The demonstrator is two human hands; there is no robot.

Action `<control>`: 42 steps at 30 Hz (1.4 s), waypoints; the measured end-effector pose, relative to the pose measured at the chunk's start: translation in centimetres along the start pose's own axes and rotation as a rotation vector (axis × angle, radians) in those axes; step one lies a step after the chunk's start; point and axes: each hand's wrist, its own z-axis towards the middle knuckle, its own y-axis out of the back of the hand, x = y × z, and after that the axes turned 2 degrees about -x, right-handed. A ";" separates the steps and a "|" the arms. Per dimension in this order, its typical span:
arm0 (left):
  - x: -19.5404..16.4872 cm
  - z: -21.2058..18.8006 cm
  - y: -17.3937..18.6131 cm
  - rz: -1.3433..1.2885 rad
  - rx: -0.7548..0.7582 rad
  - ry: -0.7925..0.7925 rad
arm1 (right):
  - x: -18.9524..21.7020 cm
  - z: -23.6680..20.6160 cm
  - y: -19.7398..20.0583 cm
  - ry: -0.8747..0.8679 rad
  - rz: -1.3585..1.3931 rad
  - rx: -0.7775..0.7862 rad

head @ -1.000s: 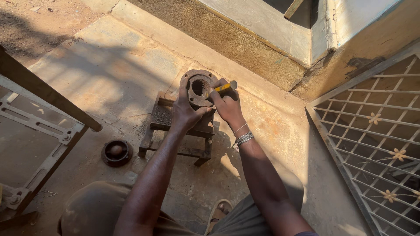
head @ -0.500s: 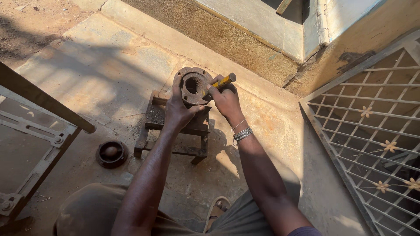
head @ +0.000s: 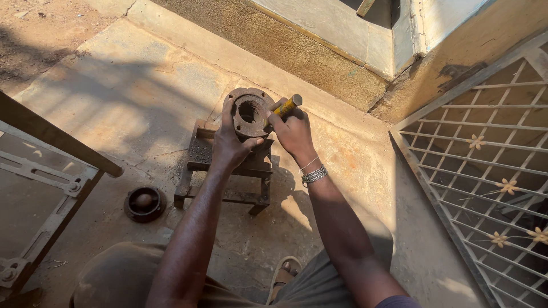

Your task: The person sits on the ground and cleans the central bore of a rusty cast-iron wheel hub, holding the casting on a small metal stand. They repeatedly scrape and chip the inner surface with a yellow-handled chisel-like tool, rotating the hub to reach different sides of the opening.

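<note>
Housing: a round, rusty metal housing (head: 246, 111) with a wide flange, brown all over and pitted, a dark bore through its middle. It sits tipped up on its edge, the open face turned toward the camera.
Where it sits: on top of a low metal stand (head: 197, 162), dark and grimy, with thin legs planted on the concrete floor (head: 114, 85). The stand throws a hard shadow to its right.
Left hand: the left hand (head: 228, 145) is wrapped around the near lower side of the housing, thumb hooked up along the right of the rim, fingers reaching up the left edge of the flange. A firm hold, steadying it.
Right hand: the right hand (head: 294, 131) is closed around a yellow-handled tool (head: 285, 106). Only the yellow handle end shows above the fist; the working end points in toward the rim of the bore and I cannot tell what kind of tip it has.
Wrist: a metal bracelet (head: 314, 174) and a thin band sit on the right wrist.
On the floor, left: a small round dark part (head: 144, 203), ring-shaped with a paler centre, lies well apart from the stand.
Far left: a grey metal frame (head: 40, 177) under a slanting dark bar.
Right side: a metal grille (head: 485, 165) with small flower ornaments, lying at an angle beside the wall.
Light: strong low sun, long shadows across the concrete.
</note>
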 end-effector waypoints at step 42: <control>-2.3 -1.5 0.4 0.418 -0.041 0.064 | -1.7 -2.6 1.3 -0.277 0.540 -0.144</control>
